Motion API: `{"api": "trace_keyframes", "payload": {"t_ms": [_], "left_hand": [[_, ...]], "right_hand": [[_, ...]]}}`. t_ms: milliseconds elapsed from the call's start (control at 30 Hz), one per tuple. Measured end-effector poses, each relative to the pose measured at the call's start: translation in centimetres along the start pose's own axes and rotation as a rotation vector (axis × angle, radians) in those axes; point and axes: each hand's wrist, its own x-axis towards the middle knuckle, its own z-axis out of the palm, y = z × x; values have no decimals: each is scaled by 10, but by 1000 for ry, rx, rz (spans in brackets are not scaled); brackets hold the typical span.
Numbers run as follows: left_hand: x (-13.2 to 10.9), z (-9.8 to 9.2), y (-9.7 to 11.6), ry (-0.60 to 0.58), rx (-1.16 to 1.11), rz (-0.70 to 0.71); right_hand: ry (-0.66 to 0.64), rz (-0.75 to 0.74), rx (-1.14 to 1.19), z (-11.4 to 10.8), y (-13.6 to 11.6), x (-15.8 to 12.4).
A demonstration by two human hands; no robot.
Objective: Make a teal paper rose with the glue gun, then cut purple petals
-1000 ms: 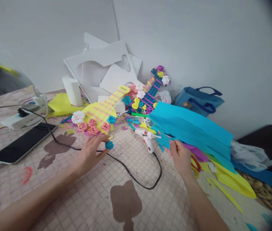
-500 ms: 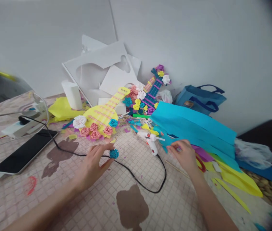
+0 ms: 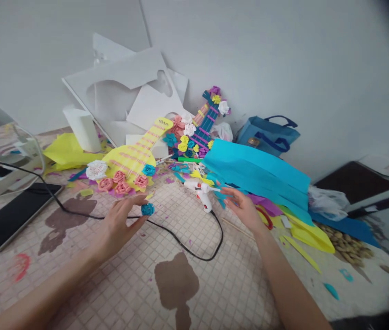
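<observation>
Centrally, L hand (image 3: 120, 220) pinches teal paper rose (image 3: 147, 209) at thumb and fingertips, prob. to spare its petals. R hand (image 3: 243, 209), fingers drawn together, meets teal scraps (image 3: 220, 198) beside glue gun (image 3: 201, 193); whether it grips one can't be told. Btw. the hands loops black cord (image 3: 183, 240). Clutter crowds beyond fingertips; open tabletop (image 3: 128, 284) lies toward wrists.

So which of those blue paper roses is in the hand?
The loose rose, pinched by the left hand just clear of the yellow guitar. Another blue rose sits on that guitar's body, untouched.
</observation>
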Motion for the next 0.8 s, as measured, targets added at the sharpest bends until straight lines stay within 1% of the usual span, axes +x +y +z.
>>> {"api": "trace_keyframes", "payload": {"t_ms": [133,233,333,433,567,633,800], "left_hand": [[-2,0,-1,-42,-6,-21],[-5,3,1,-73,-32,-26],[-7,5,1,-90,-46,-34],[-7,6,1,-86,-52,-41],[-8,7,3,-103,-72,-48],[-8,8,4,-105,-85,-59],[-6,11,2,-109,-108,-108]], "right_hand": [[159,13,-117,7,10,-1],[222,9,-174,9,10,-3],[207,-40,-193,9,5,-3],[185,-144,-272,8,-1,-1],[226,-242,-391,7,0,0],[234,-269,-407,6,2,0],[240,-268,-401,3,8,-1]]}}
